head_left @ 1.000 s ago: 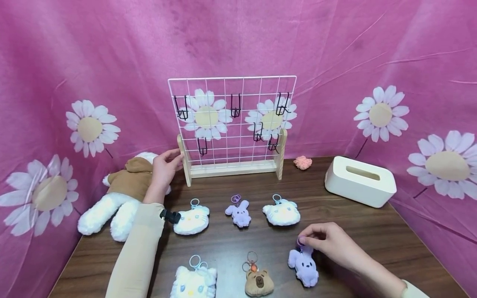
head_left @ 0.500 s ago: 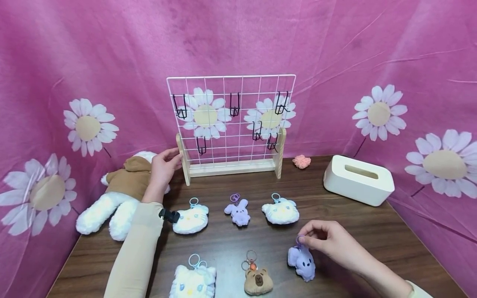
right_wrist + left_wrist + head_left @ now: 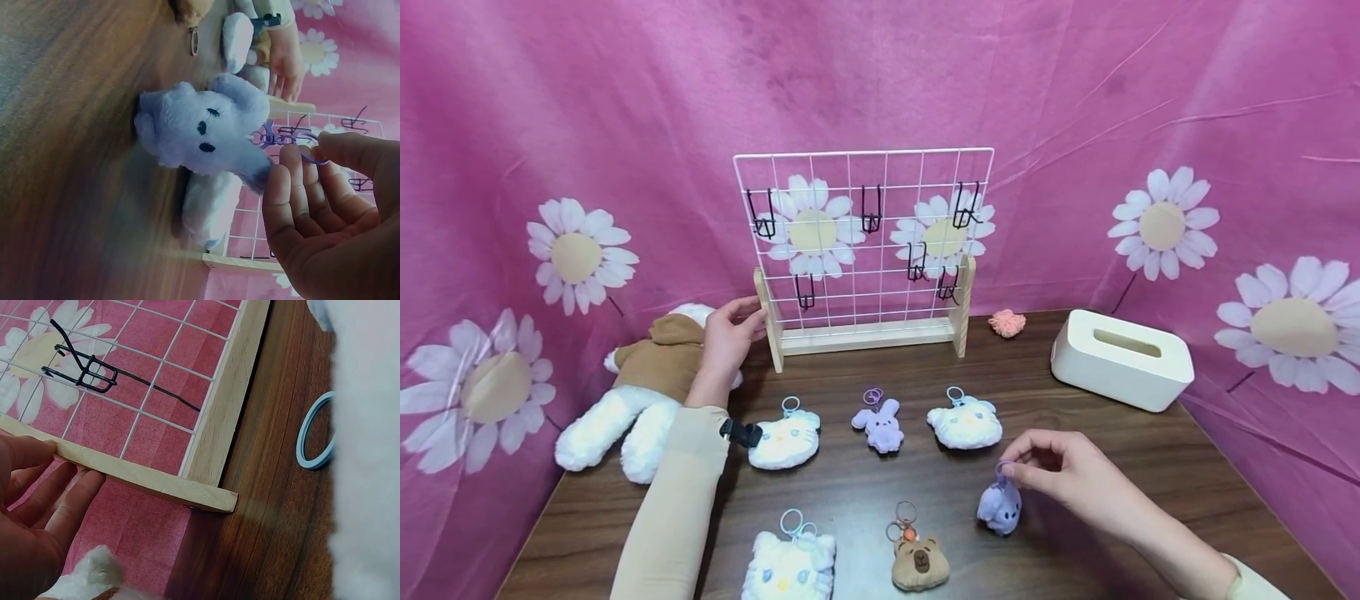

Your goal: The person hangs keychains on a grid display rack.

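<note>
My right hand (image 3: 1071, 479) pinches the purple ring of a lilac plush bunny keychain (image 3: 999, 507) between thumb and fingers. The bunny hangs below the ring, its face clear in the right wrist view; I cannot tell if its lower end touches the table. At the back, my left hand (image 3: 730, 337) holds the left wooden upright (image 3: 153, 478) of a white wire grid rack (image 3: 865, 333), thumb on one side and fingers on the other. Several black hooks (image 3: 871, 222) sit on the grid with nothing on them.
Two white cat-face keychains (image 3: 784, 440) (image 3: 966, 423) flank another lilac bunny keychain (image 3: 881, 427). Nearer lie a square white cat keychain (image 3: 788, 571) and a brown capybara keychain (image 3: 920, 565). A plush toy (image 3: 655, 367), tissue box (image 3: 1122, 362) and coral pompom (image 3: 1007, 323) are farther back.
My right hand has risen slightly and moved away from me, lifting the bunny keychain, which has turned sideways. The left hand keeps its hold on the rack.
</note>
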`<state>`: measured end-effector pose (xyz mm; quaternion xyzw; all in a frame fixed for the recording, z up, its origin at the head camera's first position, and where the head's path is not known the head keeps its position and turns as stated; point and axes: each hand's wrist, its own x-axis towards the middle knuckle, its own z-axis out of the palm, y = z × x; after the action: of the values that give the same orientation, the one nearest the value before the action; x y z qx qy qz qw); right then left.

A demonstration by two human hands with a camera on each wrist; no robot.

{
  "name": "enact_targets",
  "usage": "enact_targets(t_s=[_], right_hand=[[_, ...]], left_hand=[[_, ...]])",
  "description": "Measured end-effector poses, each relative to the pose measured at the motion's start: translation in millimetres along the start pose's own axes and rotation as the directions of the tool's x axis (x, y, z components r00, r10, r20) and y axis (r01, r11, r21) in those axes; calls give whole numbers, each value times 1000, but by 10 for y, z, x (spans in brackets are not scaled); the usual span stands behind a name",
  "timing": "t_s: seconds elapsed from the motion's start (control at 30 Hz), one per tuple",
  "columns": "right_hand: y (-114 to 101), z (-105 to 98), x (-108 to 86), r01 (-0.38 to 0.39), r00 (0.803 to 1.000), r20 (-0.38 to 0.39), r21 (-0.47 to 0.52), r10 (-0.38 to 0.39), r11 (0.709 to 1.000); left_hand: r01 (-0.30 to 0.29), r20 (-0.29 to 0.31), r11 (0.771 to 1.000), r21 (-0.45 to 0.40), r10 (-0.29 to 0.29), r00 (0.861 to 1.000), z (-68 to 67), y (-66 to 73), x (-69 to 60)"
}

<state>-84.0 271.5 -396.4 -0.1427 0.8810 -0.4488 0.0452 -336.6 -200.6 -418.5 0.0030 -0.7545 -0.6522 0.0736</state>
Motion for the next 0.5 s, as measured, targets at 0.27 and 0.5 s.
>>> enact_targets(t_s=[0.27,0.5], right_hand=[[-69,-37,55,-18,1000,-12,46,19,999],[-136,-51,114,-9,999,-40,60,12,998]], left_hand=[[-4,-5,1000,-27,4,1000,17,-3,-6],[-13,9,1000,-27,13,1000,9,-23,16]])
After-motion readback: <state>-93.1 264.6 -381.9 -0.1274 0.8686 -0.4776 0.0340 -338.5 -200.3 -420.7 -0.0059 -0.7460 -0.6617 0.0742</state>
